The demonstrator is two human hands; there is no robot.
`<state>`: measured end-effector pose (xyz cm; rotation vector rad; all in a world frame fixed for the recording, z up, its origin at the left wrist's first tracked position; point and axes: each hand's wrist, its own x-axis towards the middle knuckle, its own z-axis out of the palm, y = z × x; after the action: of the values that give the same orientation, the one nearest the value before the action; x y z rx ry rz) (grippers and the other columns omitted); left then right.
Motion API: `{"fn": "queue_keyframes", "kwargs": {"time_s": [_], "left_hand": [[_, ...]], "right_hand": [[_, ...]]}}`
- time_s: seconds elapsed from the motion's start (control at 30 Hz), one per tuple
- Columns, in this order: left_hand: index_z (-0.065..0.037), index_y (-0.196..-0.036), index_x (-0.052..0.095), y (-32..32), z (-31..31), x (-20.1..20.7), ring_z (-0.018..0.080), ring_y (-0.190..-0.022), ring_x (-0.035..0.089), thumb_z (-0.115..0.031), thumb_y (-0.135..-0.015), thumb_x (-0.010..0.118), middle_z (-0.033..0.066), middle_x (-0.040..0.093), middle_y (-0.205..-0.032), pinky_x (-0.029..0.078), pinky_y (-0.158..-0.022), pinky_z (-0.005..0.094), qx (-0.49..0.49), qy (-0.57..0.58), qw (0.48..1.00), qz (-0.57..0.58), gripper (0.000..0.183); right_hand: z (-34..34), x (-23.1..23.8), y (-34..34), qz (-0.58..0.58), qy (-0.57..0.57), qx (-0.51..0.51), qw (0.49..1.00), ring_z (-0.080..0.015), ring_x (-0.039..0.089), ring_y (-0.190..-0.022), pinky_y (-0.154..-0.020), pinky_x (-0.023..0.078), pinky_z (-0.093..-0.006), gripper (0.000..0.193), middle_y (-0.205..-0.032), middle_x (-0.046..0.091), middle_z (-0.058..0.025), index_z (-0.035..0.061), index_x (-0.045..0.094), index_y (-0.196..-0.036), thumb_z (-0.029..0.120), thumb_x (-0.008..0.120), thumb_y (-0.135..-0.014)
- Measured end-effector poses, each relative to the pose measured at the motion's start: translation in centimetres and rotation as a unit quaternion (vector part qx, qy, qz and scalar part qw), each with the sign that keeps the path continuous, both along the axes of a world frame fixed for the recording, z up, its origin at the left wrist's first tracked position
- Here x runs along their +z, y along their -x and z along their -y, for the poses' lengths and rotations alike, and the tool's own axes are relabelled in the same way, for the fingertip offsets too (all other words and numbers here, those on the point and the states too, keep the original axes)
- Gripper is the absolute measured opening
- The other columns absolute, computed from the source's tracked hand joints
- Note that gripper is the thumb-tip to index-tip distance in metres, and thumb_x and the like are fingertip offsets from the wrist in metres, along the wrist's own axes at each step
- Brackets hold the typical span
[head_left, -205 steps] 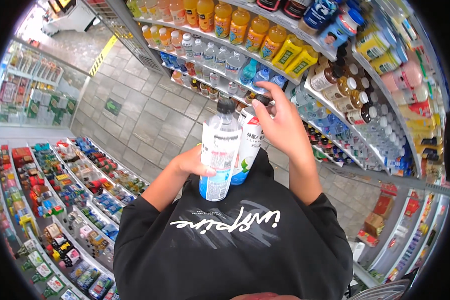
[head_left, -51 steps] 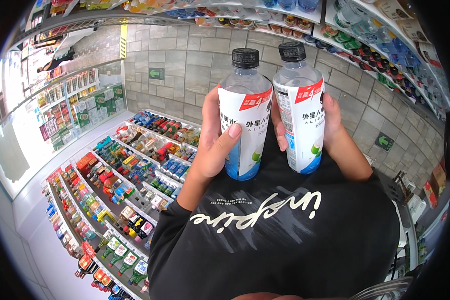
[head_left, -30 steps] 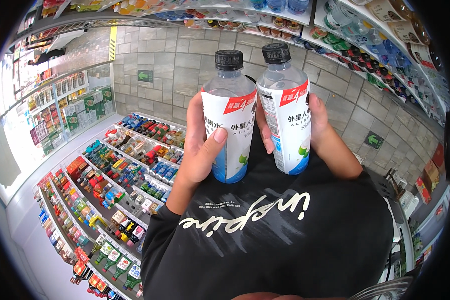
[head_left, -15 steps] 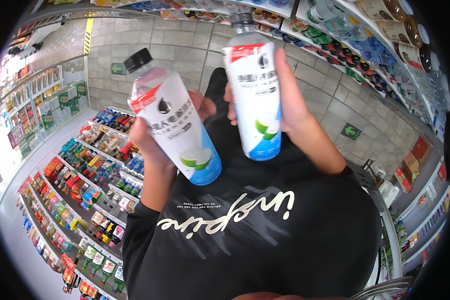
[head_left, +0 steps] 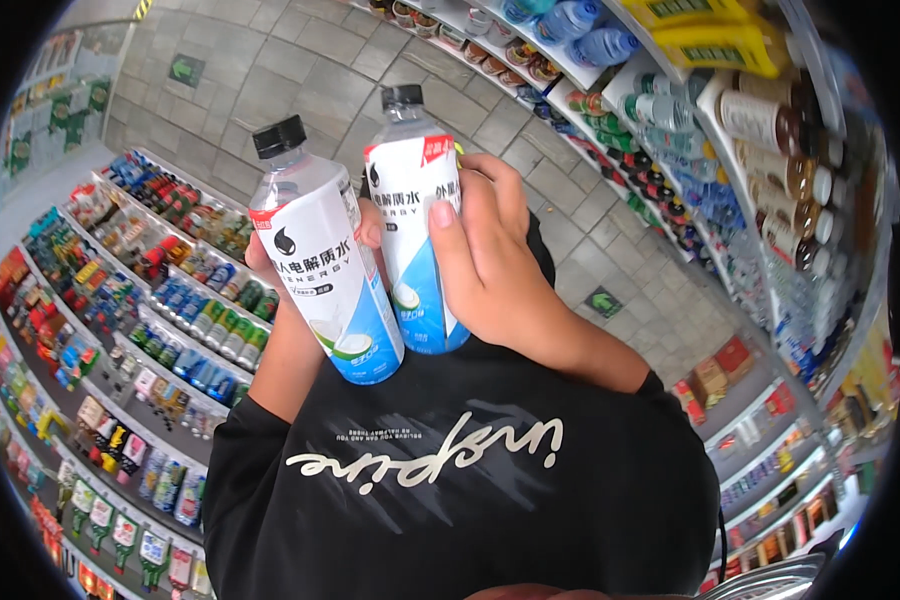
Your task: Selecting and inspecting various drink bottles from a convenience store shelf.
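Observation:
My left hand (head_left: 288,308) is closed around a drink bottle (head_left: 318,235) with a black cap, clear neck and white-and-blue wrap showing a coconut. Its thumb shows on the bottle's right side; part of the hand is hidden behind it. A second bottle (head_left: 402,200) of the same kind is gripped by my right hand (head_left: 495,255), thumb across the label and the other fingers round the far side. Both bottles are upright in front of my black top, caps away from me. They stand side by side, their lower ends very close; I cannot tell whether they touch.
Shelves (head_left: 160,290) with several rows of small packages, cans and bottles rise on the left. Along the right runs another shelf (head_left: 715,110) of water and brown drink bottles. Grey floor tiles (head_left: 320,60) carry green arrow signs. Cartons (head_left: 715,375) stand at the right.
The two bottles have come close together, the right one moving left and turning on its axis. My right thumb now lies across its label. The view has shifted toward the right shelves.

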<state>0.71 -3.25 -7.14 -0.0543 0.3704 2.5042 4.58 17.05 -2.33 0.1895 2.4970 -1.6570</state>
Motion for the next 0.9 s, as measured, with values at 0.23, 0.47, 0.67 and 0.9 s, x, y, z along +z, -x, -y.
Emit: {"fn": "queue_keyframes", "kwargs": {"time_s": [0.23, 0.47, 0.67, 0.9], "left_hand": [[0.005, -0.122, 0.055, 2.1, -0.2, -10.1, 0.0295, -0.078, 0.065, -0.079, -0.066, 0.075, 0.0259, 0.066, -0.095, 0.053, -0.066, 0.0351, -0.037, -0.162, 0.986, 0.002, 0.103], [0.006, -0.123, 0.056, 4.6, -1.7, -28.7, 0.0284, -0.086, 0.064, -0.079, -0.071, 0.068, 0.0260, 0.066, -0.101, 0.052, -0.079, 0.0351, -0.018, -0.148, 0.987, -0.062, 0.100], [0.008, -0.135, 0.046, 3.6, -0.7, -43.3, 0.0316, -0.093, 0.066, -0.069, -0.066, 0.077, 0.0244, 0.064, -0.105, 0.052, -0.081, 0.0372, -0.017, -0.164, 0.984, 0.063, 0.108], [-0.001, -0.146, 0.045, 1.5, -0.3, -50.9, 0.0336, -0.095, 0.066, -0.052, -0.066, 0.081, 0.0234, 0.067, -0.106, 0.051, -0.083, 0.0417, -0.052, -0.152, 0.960, 0.229, 0.102]], "right_hand": [[0.6, -4.7, 3.4, 0.009, -0.123, 0.060, 0.991, -0.0471, 0.039, -0.130, -0.110, 0.029, -0.0557, 0.047, -0.136, 0.039, -0.0340, -0.0104, 0.044, -0.128, 0.026, 0.053, -0.101], [1.7, -20.1, 9.9, 0.009, -0.193, 0.086, 0.977, -0.0464, 0.037, -0.132, -0.112, 0.027, -0.0558, 0.065, -0.140, 0.036, -0.0361, -0.0132, 0.041, -0.132, 0.043, 0.050, -0.100], [0.7, -34.2, 14.9, 0.037, -0.388, 0.289, 0.874, -0.0511, 0.044, -0.127, -0.108, 0.034, -0.0574, 0.053, -0.134, 0.045, -0.0322, -0.0099, 0.057, -0.109, 0.042, 0.058, -0.097], [-0.9, -44.2, 21.8, 0.012, -0.401, 0.327, 0.855, -0.0429, 0.058, -0.111, -0.097, 0.047, -0.0493, 0.027, -0.120, 0.061, -0.0238, -0.0016, 0.068, -0.101, 0.023, 0.059, -0.097]]}}
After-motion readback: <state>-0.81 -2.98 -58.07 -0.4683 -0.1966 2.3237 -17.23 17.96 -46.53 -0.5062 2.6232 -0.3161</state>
